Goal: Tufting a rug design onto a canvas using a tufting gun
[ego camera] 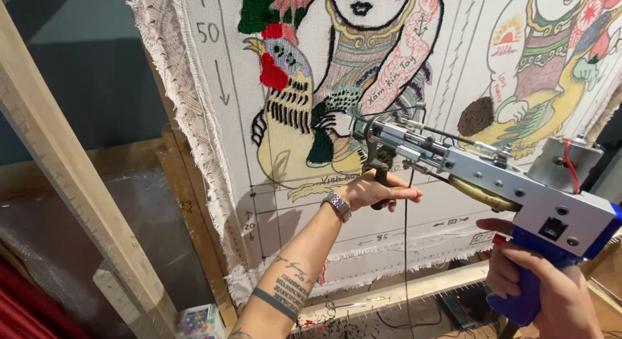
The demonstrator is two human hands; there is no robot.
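Right hand (551, 290) gripping tufting gun (492, 177), long axis pointing up-left, seemingly touching cloth (272, 203)

Even, fairly bright indoor light falls on the stretched cloth (389, 86), whose stitched colours read clean and well saturated, with no glare on the weave. A soft shadow of the left hand (372, 191) and forearm lies on the cloth just below and left of the wrist, so the light comes from above and to the right. The silver tufting gun (492, 177) right of the cloth's centre shows mild highlights. Left of the cloth the wall is dim. The wooden frame (71, 177) bows slightly at the edge.
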